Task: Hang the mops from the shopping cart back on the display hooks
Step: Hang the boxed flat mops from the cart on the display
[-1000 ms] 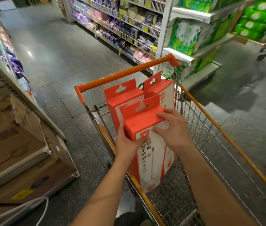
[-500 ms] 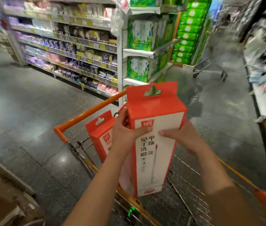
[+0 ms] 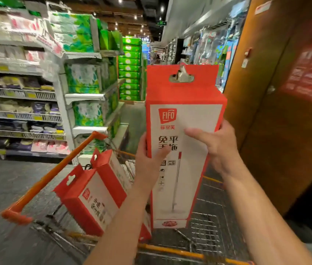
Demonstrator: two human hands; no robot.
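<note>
The boxed flat mop (image 3: 185, 111) has risen clear of the shopping cart (image 3: 208, 217) and is now upright above it; the left hand (image 3: 147, 159) clasps its left edge and the right hand (image 3: 218, 148) its right edge, thumbs across the front, probably to keep the top hang slot level for a hook; two more mop boxes (image 3: 92, 203) lean in the cart's left corner beside the handle; no display hooks are visible.

the mop box (image 3: 183, 115) that stood in the cart (image 3: 55, 174) with the other two boxes (image 3: 94, 203) a second ago is now lifted clear of it, held upright above the basket. the right hand (image 3: 220, 148) has moved from the box's front to its right edge, while the left hand (image 3: 147, 157) rose with the left edge. the view has swung right and a brown wall (image 3: 285, 115) has come in.
</note>
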